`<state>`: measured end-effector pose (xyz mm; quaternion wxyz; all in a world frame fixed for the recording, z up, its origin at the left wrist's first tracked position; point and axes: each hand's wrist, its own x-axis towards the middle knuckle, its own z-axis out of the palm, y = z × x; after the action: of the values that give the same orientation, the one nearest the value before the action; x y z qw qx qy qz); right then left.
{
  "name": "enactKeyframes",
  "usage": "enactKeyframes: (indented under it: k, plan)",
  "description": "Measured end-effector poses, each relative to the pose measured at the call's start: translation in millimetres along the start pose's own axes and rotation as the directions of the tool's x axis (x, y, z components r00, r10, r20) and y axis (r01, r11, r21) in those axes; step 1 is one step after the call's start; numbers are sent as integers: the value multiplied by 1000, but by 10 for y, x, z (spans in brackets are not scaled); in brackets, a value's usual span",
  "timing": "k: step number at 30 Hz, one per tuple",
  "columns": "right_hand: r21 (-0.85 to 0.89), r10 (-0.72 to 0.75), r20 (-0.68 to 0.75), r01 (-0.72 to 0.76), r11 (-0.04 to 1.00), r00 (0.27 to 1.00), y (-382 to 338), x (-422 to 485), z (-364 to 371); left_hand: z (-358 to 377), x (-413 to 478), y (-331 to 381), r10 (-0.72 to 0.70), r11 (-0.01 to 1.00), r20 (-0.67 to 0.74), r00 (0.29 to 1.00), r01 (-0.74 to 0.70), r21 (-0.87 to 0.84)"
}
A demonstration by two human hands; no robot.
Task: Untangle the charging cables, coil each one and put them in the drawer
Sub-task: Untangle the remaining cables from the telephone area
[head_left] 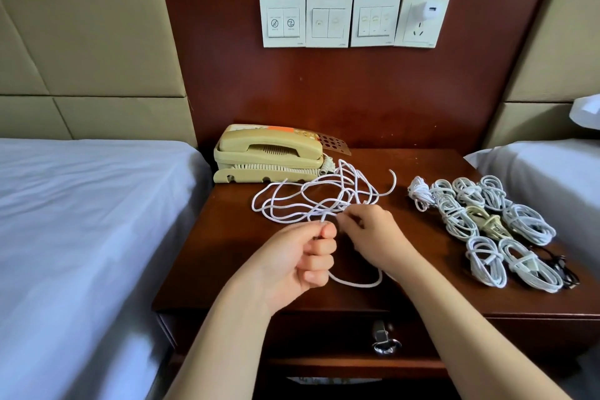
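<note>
Nearest us, below the front edge of the nightstand (207, 256), we see the drawer (324, 331) with its metal pull (385, 343); it looks closed, and no cable is in it. Both bare forearms reach up over that edge. Our left hand (305, 256) is curled into a loose fist, thumb and forefinger pinching a strand of the tangled white cable (311, 201) where it rises from the knuckles. Our right hand (370, 237) sits just beside it, palm down, fingers bent and nipping the same cable at the near side of the tangle; one slack loop of it curves along the wood beneath the two hands. Beyond the fingers the cable spreads in loose, crossing loops over the middle of the nightstand top, one free end curling up toward the right. Well apart from it, on the right side of the top, lie the coiled cables (487, 224), a cluster of white bundles with one yellowish one among them and a thin black cable (563, 269) at their near right edge. Behind the tangle a cream telephone (269, 153) stands at the back left. White-sheeted beds (81, 221) flank the nightstand. On the dark wooden wall panel above hang four switch plates (331, 21), and a white charger (428, 10) is plugged into the rightmost one.
</note>
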<state>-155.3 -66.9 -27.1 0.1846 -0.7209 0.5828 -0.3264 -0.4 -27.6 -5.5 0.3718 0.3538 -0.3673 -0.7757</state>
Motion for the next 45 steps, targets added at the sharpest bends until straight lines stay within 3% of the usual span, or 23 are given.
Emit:
enactKeyframes:
  k: [3,7,13,16,19,24,29,32,37,42,45]
  plan:
    - [162,3,-27,2,987,1000,-65,61,169,-37,11,7,20,999,-93,995,-23,-32]
    - [301,9,-48,6,954,999,-114,122,286,-102,42,-5,108,994,-184,977,-100,53]
    - [393,-19,-53,39,919,998,-58,103,79,-73,-11,-2,121,982,-13,993,-118,147]
    - [368,-49,-99,83,926,994,-9,24,-90,30,-56,11,96,973,94,991,-113,199]
    - [252,-99,-42,106,962,994,14,-99,-190,165,-73,15,129,975,115,985,-147,165]
    - [4,-123,195,124,992,973,-109,-300,-305,309,5,49,233,971,-33,972,-235,-53]
    - [-15,-195,344,213,977,919,-329,-473,-384,331,121,72,287,935,-212,934,-321,-149]
    - [-30,-227,364,255,967,903,-392,-521,-400,273,156,37,350,925,-298,888,-377,-37]
    - [76,-260,352,249,965,899,-465,-538,-445,134,209,-50,465,872,-349,813,-355,337]
    - [113,-227,210,207,972,951,-451,-479,-433,156,224,-92,558,739,-277,782,-315,596]
    - [190,-219,124,194,963,968,-448,-447,-462,202,235,-88,555,683,-210,805,-297,667]
